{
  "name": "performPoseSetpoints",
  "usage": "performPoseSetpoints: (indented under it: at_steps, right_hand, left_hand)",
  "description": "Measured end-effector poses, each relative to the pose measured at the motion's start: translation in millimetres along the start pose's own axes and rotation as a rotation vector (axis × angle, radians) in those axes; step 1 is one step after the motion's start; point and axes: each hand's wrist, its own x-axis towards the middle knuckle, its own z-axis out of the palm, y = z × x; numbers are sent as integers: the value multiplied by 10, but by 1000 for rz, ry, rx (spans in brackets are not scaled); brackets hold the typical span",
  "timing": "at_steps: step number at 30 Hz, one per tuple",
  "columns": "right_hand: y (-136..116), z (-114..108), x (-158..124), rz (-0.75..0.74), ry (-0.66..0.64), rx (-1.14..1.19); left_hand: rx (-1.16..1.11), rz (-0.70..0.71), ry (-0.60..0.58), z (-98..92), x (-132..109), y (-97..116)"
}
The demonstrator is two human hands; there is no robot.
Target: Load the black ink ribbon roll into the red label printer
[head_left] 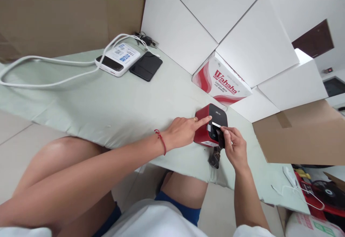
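A red box-shaped device [201, 130] with a black top stands near the front edge of the green-covered table. My left hand [184, 131] is against its left side, the index finger stretched out onto the black top and the other fingers curled. At the device's right side, my right hand [234, 144] pinches with thumb and index finger at the edge of a dark flap beside a white label strip [216, 125]. What exactly lies between these fingertips is too small to tell. A dark crumpled piece [215, 158] lies just in front of the device.
A power bank [120, 59] with a white cable, a black phone-like item [146, 66] and keys [147, 40] lie at the back left. Behind the device are a Wahaha carton [221, 80] and white boxes [180, 21]; a cardboard box [299, 132] stands right.
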Motion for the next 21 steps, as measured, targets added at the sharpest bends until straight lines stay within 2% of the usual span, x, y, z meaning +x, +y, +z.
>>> performPoseSetpoints:
  at_steps: [5,8,12,15,18,21]
  right_hand:
    - [-2,62,-48,-48,75,-46]
    - [36,113,-141,-83,127,5]
    - [2,121,-272,27,240,142]
    - [-123,25,-278,96,375,180]
    - [-267,-135,-207,14,495,165]
    - [-355,-295,-94,-77,503,150]
  left_hand:
    - [-27,110,-15,20,-25,0]
    - [-22,128,-2,16,-37,-15]
    - [-53,116,0,-7,-24,-16]
    - [-83,79,-7,-41,1,10]
    - [-67,43,-27,-65,20,37]
    - [-45,37,-39,-66,27,48]
